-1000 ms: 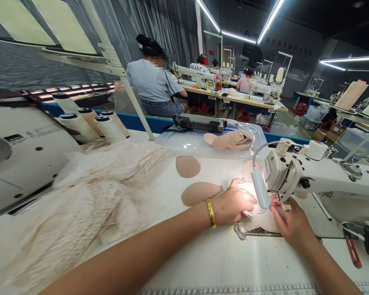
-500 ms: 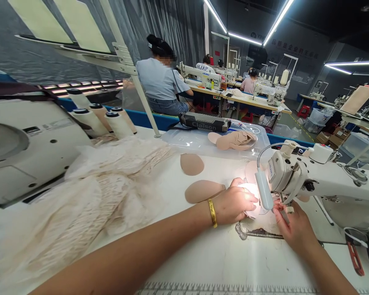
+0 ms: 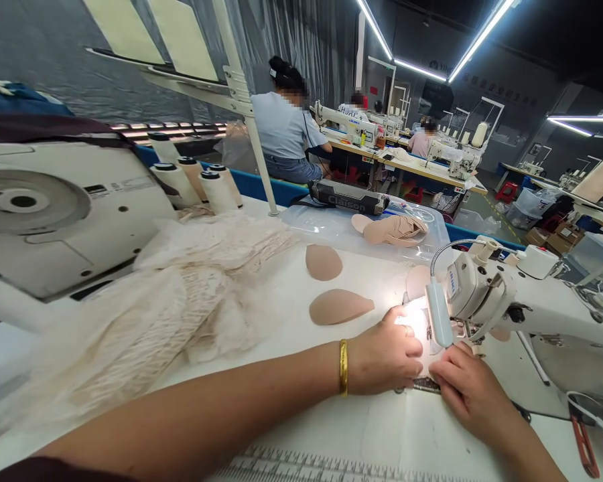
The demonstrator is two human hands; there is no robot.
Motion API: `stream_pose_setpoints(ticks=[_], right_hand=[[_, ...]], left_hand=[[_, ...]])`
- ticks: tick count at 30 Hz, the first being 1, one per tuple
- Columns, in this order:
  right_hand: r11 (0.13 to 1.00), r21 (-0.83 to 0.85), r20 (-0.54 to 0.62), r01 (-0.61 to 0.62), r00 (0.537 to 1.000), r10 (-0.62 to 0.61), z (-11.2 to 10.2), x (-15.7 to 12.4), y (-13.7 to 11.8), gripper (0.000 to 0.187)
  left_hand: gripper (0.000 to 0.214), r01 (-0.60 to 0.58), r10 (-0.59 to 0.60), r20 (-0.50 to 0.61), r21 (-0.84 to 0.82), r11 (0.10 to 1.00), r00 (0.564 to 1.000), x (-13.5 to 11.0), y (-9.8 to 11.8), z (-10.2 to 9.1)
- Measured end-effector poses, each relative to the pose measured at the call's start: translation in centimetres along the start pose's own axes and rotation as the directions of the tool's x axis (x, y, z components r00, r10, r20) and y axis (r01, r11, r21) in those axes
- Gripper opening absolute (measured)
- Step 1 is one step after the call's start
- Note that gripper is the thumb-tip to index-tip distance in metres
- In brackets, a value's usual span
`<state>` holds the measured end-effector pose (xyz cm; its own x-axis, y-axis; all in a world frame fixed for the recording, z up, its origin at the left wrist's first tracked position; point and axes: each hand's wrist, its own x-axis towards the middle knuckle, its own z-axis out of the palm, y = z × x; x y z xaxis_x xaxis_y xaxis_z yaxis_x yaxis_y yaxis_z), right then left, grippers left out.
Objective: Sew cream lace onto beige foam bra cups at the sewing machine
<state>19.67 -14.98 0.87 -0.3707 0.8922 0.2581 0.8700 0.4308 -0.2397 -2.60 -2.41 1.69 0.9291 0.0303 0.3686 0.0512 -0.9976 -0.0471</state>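
On the white table, my left hand (image 3: 389, 353), with a gold bangle at the wrist, has its fingers curled over a pale pink fabric piece (image 3: 418, 320), pressing it down. My right hand (image 3: 470, 383) pinches the near edge of that piece, fingers bunched together just in front of the sewing machine (image 3: 475, 291). A small lamp (image 3: 439, 314) on a bendy neck lights the cloth brightly and hides part of it. The needle area is mostly covered. Two beige cup-shaped pieces (image 3: 340, 306) lie left of my left hand, apart from it.
Sheer cream lace fabric (image 3: 195, 301) is heaped on the left beside another machine (image 3: 55, 221) and thread cones (image 3: 216, 191). A clear plastic lid (image 3: 311, 224) holds beige pieces (image 3: 396, 229). Red-handled snips (image 3: 584, 447) lie at right, a ruler (image 3: 301, 465) in front. Co-workers sit beyond.
Both hands have come nearer to me, and my right hand has moved left, close to my left fingers. The view has shifted a little, so the scene sits farther right.
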Motion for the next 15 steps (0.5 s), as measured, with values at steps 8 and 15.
stream_pose_setpoints(ticks=[8,15], right_hand=[[0.999,-0.014,-0.068,-0.034,0.997,0.033,0.9,0.4,0.3,0.024],[0.982,-0.154,-0.166,-0.111,0.982,0.085,2.2,0.6,1.1,0.025]], left_hand=[[0.023,0.036,-0.035,-0.033,0.037,0.999,0.999,0.4,-0.6,0.4],[0.017,0.066,-0.065,-0.021,0.031,0.997,0.998,1.2,-1.8,1.0]])
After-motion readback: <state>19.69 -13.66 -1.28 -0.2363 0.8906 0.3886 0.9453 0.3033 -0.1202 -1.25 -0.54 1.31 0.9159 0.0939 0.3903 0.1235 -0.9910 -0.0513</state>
